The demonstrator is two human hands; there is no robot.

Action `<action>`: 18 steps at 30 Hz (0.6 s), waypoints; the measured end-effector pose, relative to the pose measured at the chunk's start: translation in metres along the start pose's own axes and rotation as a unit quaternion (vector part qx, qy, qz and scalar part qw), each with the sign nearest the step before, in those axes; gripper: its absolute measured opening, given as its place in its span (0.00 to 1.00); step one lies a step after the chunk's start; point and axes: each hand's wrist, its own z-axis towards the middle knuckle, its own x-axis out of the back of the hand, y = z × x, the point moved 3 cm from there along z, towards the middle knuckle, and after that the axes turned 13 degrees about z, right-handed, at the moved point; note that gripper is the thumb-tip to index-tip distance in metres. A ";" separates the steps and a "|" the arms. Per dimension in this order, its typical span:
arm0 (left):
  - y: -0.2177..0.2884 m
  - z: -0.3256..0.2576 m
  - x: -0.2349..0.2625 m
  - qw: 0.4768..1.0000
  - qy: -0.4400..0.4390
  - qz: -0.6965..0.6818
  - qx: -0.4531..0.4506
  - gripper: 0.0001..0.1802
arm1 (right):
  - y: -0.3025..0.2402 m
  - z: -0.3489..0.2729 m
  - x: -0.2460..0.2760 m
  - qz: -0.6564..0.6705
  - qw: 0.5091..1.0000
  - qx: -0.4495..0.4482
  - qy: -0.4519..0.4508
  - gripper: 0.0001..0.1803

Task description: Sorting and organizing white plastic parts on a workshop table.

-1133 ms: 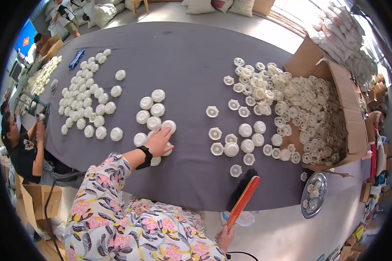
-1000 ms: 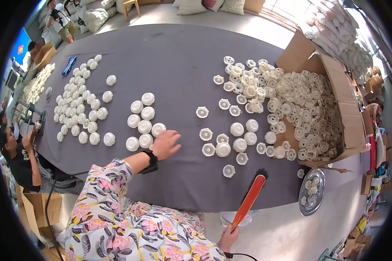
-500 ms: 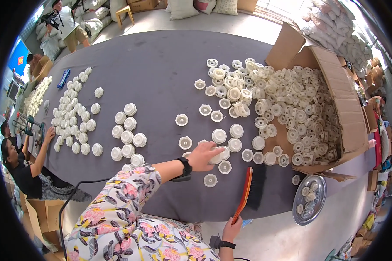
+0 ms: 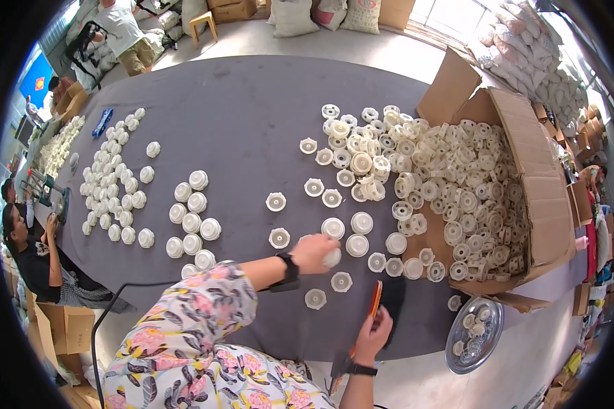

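Grips a white round plastic cap (image 4: 331, 257) with the left hand (image 4: 312, 253), clamped under bent fingers; cannot tell whether resting on the gray cloth-covered tabletop (image 4: 239, 123) or raised slightly off it. Clasps in the right hand (image 4: 374, 330) a black-bristled brush (image 4: 376, 300) by its orange-red handle, slanted up over the near edge of the tabletop. Wears a black wristwatch (image 4: 290, 268) on the left wrist, a black band (image 4: 361, 369) on the right and flower-printed clothing (image 4: 177, 341).

Has 3 similar caps (image 4: 357, 245) near the left hand, beyond and to the right, plus 2 flanged white rings (image 4: 278, 238) off to the left, apart from each other. Shows 2 more flanged rings nearer the body, also apart.

Farther left, shows a loose double row of caps (image 4: 191, 223), then a larger, tighter cluster of caps (image 4: 111, 191) with a blue packet (image 4: 102, 123) near its far end. On the right, shows a cardboard box (image 4: 542, 177) tipped on its side, with a heap of rings (image 4: 467, 201) running from inside it onto the cloth. Near the box's closest corner, shows a shiny metal tray (image 4: 467, 358) bearing a few small white pieces.
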 end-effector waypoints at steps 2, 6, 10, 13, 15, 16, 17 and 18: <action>-0.033 -0.025 0.033 0.996 0.052 0.013 0.075 0.28 | 0.001 0.046 -0.037 -0.069 0.991 0.089 -0.072 0.25; -0.139 -0.100 0.079 0.948 0.107 0.139 0.265 0.27 | -0.017 0.114 -0.121 -0.153 0.957 0.185 -0.163 0.37; -0.183 -0.109 0.082 0.923 0.057 0.208 0.318 0.30 | 0.005 0.155 -0.133 -0.226 0.949 0.177 -0.131 0.50; -0.192 -0.112 0.089 0.911 0.059 0.211 0.350 0.31 | -0.002 0.163 -0.150 -0.306 0.934 0.078 -0.170 0.49; -0.202 -0.109 0.089 0.911 0.053 0.199 0.357 0.32 | 0.006 0.171 -0.162 -0.323 0.929 0.074 -0.164 0.46; -0.209 -0.106 0.089 0.908 0.057 0.198 0.365 0.32 | 0.007 0.176 -0.167 -0.323 0.927 0.082 -0.170 0.46; -0.216 -0.102 0.087 0.905 0.033 0.204 0.372 0.33 | 0.010 0.180 -0.167 -0.314 0.931 0.064 -0.175 0.46; -0.220 -0.095 0.086 0.904 0.005 0.208 0.373 0.33 | 0.011 0.181 -0.165 -0.307 0.934 0.041 -0.177 0.45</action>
